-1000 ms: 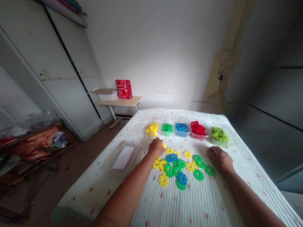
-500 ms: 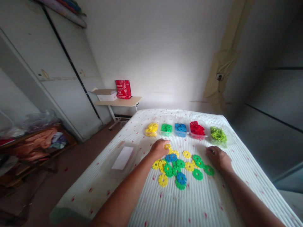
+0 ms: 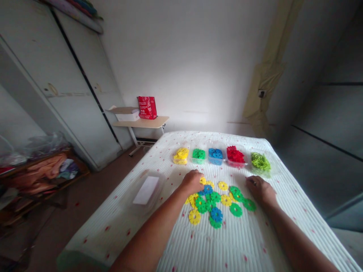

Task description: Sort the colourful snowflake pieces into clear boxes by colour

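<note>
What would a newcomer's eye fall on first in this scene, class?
Probably the five clear tubs of bright, colour-sorted pieces lined up across the far part of the white cloth. Nearer, loose discs spread between the left hand and right hand. Behind, at left, a red bag stands out.

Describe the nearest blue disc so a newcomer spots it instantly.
On the white cover, find the loose discs this side of the clear tubs. Toward their near edge lies the blue disc, partly covering a green disc; other loose blue discs lie farther back.
</note>
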A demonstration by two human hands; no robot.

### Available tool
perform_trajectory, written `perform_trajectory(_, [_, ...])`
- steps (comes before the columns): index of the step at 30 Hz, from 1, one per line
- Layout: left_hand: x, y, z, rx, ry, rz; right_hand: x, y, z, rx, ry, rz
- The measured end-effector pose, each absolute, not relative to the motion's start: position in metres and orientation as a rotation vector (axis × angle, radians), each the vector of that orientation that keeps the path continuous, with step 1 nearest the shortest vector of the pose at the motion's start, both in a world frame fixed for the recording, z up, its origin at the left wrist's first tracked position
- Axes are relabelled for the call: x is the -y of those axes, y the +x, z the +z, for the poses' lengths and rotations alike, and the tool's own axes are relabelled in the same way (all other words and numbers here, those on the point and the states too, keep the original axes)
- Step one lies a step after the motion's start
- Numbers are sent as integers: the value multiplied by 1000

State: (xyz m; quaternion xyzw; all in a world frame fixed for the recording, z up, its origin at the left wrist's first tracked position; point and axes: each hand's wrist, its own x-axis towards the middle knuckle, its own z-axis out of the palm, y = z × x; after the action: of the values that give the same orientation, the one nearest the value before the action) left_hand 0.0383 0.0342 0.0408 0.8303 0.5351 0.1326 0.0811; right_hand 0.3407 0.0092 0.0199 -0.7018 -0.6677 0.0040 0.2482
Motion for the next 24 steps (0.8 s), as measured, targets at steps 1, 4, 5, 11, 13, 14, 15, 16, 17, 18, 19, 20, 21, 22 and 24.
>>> perform_trajectory(1, [-32, 38, 41, -1601, 2474, 401, -9, 341, 20, 1819, -1912, 16])
perform_trajectory(4, [-28, 28, 48, -1602, 2449, 473, -10, 341, 18, 1813, -1913, 19])
perform_trajectory(5, [-29, 23, 52, -1617, 2437, 510, -10, 341, 18, 1813, -1909, 16])
perform_trajectory(11, [-76, -12, 98, -1941, 2274, 762, -8, 340, 17, 1827, -1891, 8])
perform_trajectory(13, [-99, -18, 111, -2070, 2175, 787, -8, 339, 19, 1830, -1898, 15])
perform_trajectory(14, [-109, -19, 114, -2111, 2139, 815, -8, 338, 19, 1824, -1904, 18])
perform_trajectory(15, [-115, -20, 117, -2142, 2117, 838, -7, 338, 20, 1817, -1909, 23])
perform_trajectory(16, [-119, -19, 117, -2159, 2107, 858, -8, 338, 20, 1809, -1914, 28])
perform_trajectory(17, [-120, -18, 117, -2164, 2107, 871, -8, 338, 20, 1803, -1919, 34])
perform_trajectory(18, [-118, -16, 114, -2159, 2115, 873, -8, 338, 20, 1802, -1923, 41])
perform_trajectory(19, [-113, -14, 111, -2149, 2124, 868, -8, 339, 20, 1808, -1921, 46])
perform_trajectory(20, [-106, -12, 106, -2132, 2135, 860, -9, 340, 19, 1820, -1915, 49])
perform_trajectory(21, [-97, -9, 101, -2108, 2147, 848, -9, 340, 18, 1834, -1908, 51])
perform_trajectory(22, [-87, -7, 94, -2081, 2155, 833, -10, 341, 18, 1845, -1904, 49])
perform_trajectory(24, [-67, -5, 81, -2014, 2160, 780, -10, 341, 17, 1862, -1909, 37])
